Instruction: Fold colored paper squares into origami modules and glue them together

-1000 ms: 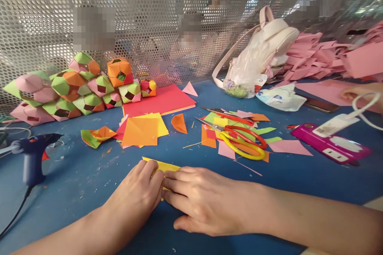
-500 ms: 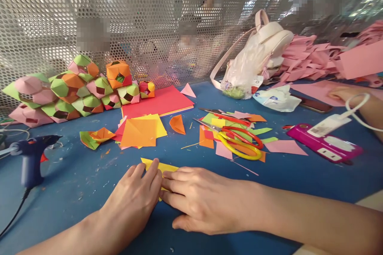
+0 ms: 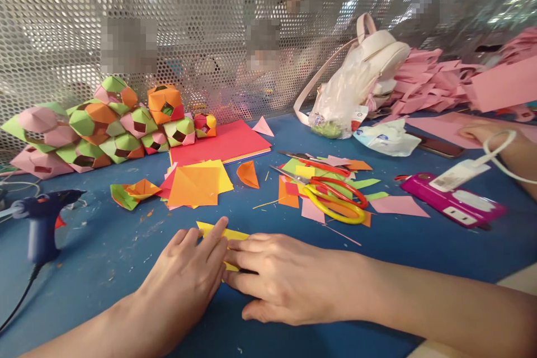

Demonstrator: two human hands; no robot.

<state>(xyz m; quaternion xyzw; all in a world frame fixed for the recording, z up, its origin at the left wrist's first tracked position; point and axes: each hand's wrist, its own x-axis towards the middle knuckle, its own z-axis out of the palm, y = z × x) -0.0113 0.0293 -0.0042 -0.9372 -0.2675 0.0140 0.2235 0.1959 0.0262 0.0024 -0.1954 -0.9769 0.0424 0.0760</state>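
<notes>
A small piece of yellow paper (image 3: 235, 234) lies folded on the blue table, mostly covered by my hands. My left hand (image 3: 195, 263) rests over its left part, index finger stretched along the paper and thumb hidden. From the right, my right hand (image 3: 272, 277) presses on the same piece with fingers laid out flat and thumb apart. The fingertips of both hands nearly meet. Just beyond lie square sheets of orange paper (image 3: 193, 185) and yellow paper (image 3: 225, 176). Scissors with yellow and red handles (image 3: 335, 207) sit on coloured scraps to the right.
A blue glue gun (image 3: 44, 226) stands at left. Folded paper balls (image 3: 94, 123) are stacked by the perforated metal screen (image 3: 235, 28). Red sheets (image 3: 218, 142), a pale backpack (image 3: 377, 50), a magenta power strip (image 3: 453, 198) and another person's hand (image 3: 474, 133) are beyond.
My left index finger has slid slightly away from me and to the right across the yellow paper. My right hand stays almost in place. The view has shifted very slightly.
</notes>
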